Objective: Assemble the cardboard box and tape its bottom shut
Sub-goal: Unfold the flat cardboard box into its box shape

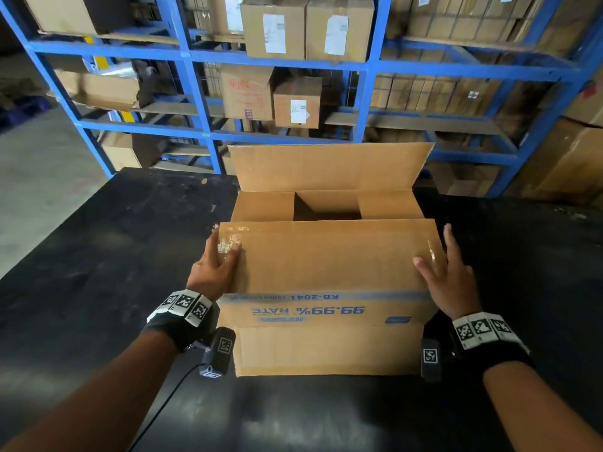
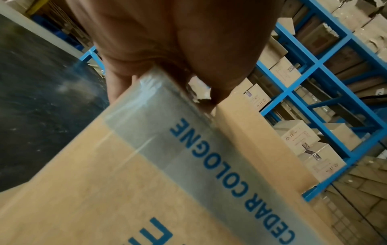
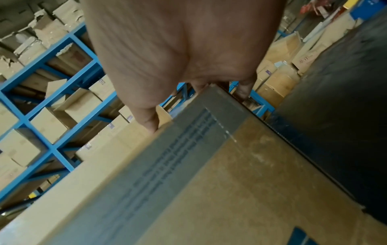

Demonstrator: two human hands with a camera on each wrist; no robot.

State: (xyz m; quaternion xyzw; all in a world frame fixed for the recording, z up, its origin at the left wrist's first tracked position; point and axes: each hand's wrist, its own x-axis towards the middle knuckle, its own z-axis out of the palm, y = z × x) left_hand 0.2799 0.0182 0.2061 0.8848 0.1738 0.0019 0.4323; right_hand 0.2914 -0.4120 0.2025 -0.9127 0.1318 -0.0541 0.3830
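Note:
A brown cardboard box [image 1: 326, 265] stands on the black table [image 1: 114, 256] with its blue print upside down. Its near long flap lies folded flat over two short flaps, while the far long flap [image 1: 329, 168] stands upright, leaving a dark gap [image 1: 326, 207] into the box. My left hand [image 1: 225, 239] is at the near flap's left corner, thumb on top and fingers against the side wall. My right hand [image 1: 439, 256] is at the right corner, fingers straight along the side and thumb on the flap. The wrist views show the box [image 2: 146, 182] [image 3: 230, 182] wedged between thumb and fingers. No tape roll shows.
Blue steel racks [image 1: 368, 93] filled with cardboard cartons [image 1: 298, 102] stand right behind the table. More cartons [image 1: 561, 164] are stacked at the right. Grey concrete floor [image 1: 42, 177] lies to the left. Old clear tape remnants [image 1: 228, 238] shine on the flap's left corner.

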